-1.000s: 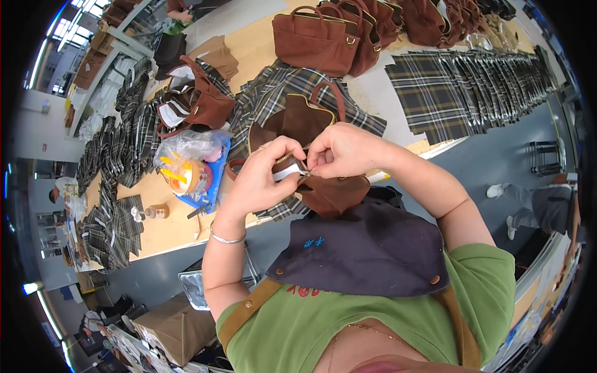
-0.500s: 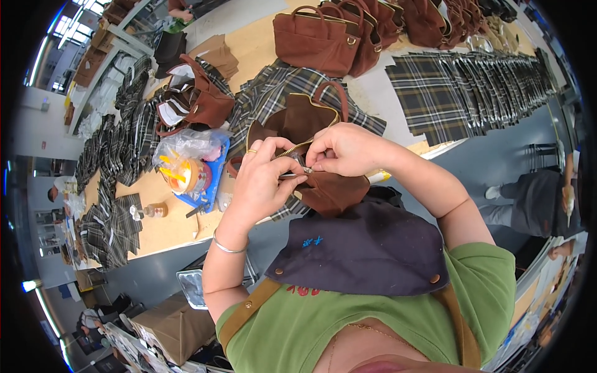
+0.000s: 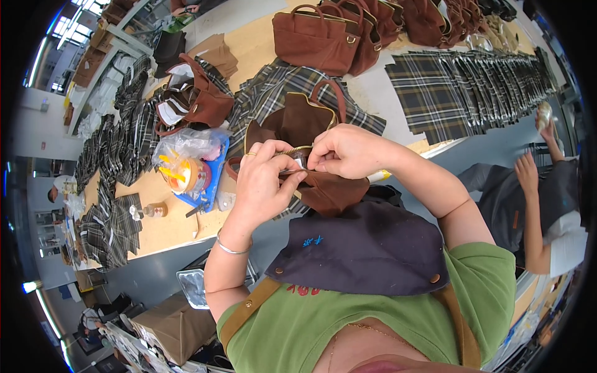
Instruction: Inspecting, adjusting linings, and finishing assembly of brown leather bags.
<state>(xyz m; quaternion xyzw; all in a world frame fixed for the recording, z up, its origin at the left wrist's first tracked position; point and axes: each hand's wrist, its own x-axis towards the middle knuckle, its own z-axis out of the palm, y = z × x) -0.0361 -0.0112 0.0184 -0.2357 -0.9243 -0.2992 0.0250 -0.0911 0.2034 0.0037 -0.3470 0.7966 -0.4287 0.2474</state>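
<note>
Pale worktable [image 3: 163,231] behind, left hand [image 3: 266,181] and right hand [image 3: 349,150] pinch a brown bag [image 3: 336,194], grip closed.

i see a reddish-brown suede-like handbag [image 3: 336,194] gaping open at the near edge of the bench [image 3: 168,231], dark brown inside; a gold-toothed zip [image 3: 293,150] follows its mouth, and one handle [image 3: 341,102] arches up at the far side.

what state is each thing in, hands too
brown handbag at the hands: mouth open
left hand: pinching its edge
right hand: pinching its edge
brown handbag at left: open
foremost back handbag: upright
plaid fabric panels at right: overlapping
blue tray: loaded
</note>
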